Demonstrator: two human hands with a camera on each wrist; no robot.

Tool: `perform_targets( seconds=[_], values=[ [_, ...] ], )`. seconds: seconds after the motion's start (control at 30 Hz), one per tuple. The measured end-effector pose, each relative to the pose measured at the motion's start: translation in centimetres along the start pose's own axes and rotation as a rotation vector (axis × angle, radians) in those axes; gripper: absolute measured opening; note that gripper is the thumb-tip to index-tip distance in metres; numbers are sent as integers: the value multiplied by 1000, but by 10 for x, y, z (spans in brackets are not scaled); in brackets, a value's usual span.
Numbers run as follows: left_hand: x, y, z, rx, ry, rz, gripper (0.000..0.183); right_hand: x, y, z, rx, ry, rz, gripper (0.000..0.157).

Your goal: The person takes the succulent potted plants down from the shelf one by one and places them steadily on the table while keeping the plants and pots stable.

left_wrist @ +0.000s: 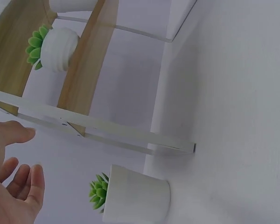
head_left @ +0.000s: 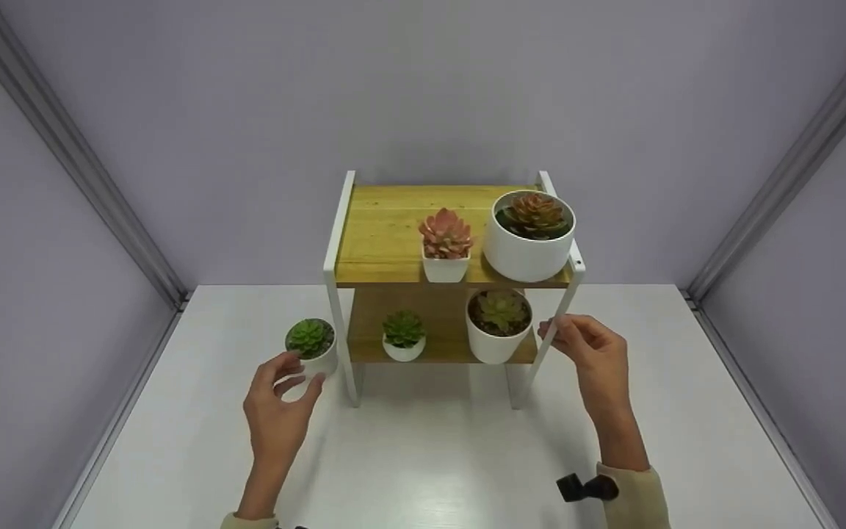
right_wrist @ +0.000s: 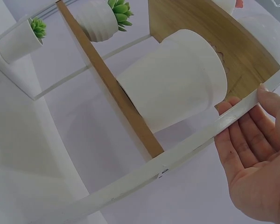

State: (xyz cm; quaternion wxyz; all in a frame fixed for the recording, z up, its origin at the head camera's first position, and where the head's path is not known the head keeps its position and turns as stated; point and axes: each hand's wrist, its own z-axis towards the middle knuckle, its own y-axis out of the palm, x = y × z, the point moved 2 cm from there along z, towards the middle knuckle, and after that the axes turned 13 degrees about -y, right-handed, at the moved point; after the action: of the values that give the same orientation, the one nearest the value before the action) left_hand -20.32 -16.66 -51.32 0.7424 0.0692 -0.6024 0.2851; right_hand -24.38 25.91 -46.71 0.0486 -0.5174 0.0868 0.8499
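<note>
My right hand (head_left: pixel 595 356) holds the white metal frame of a two-tier wooden shelf (head_left: pixel 386 228) at its right front upright; in the right wrist view the thumb lies on one side and the fingers curl behind. My left hand (head_left: pixel 278 404) hovers with fingers and thumb apart, holding nothing. It is nearest a potted green succulent (head_left: pixel 313 339) on the table left of the shelf. In the left wrist view a gap shows between that hand and the white pot (left_wrist: pixel 137 196).
On the top board stand a pink succulent (head_left: pixel 446 242) and a large white pot (head_left: pixel 529 253) with a reddish succulent. The lower board bears a small green succulent (head_left: pixel 403 336) and a white pot (head_left: pixel 498 330). Grey walls enclose the white table (head_left: pixel 423 455).
</note>
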Motion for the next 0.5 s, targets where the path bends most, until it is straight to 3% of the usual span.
perform_targets(
  seconds=[0.27, 0.5],
  values=[
    [16, -3, -5, 8, 36, -63, 43, 2, 0, -1, 2, -12, 24, 26],
    [34, -5, -9, 5, 62, -79, 56, 3, 0, 0, 1, -8, 19, 29]
  ],
)
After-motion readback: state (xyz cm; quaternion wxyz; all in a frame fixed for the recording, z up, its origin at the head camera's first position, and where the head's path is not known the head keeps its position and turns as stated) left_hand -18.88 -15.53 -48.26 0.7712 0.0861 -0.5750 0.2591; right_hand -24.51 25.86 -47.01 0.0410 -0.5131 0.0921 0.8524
